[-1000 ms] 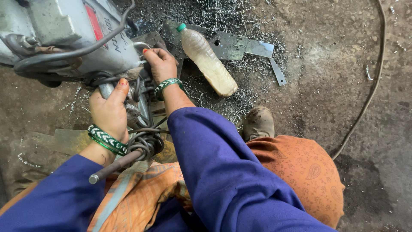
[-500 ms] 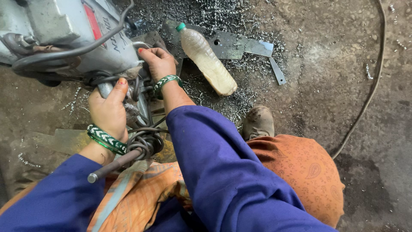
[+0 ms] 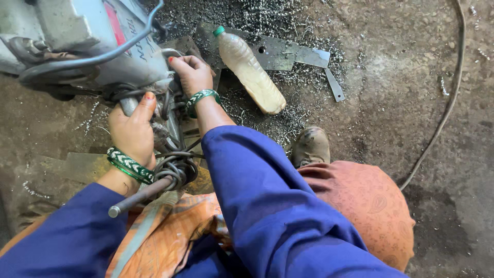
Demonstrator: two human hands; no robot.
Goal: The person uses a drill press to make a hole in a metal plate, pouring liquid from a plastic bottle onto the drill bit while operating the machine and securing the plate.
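Machine at far left, 2 hands on it; bottle to its right, lying on metal plate; cable far right.

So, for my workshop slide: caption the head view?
Both hands, left hand and right hand, grip a grey machine beside a plastic bottle.

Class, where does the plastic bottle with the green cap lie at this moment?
In the head view the plastic bottle lies on its side on the floor among metal shavings, just right of the right hand and beside a flat metal plate.
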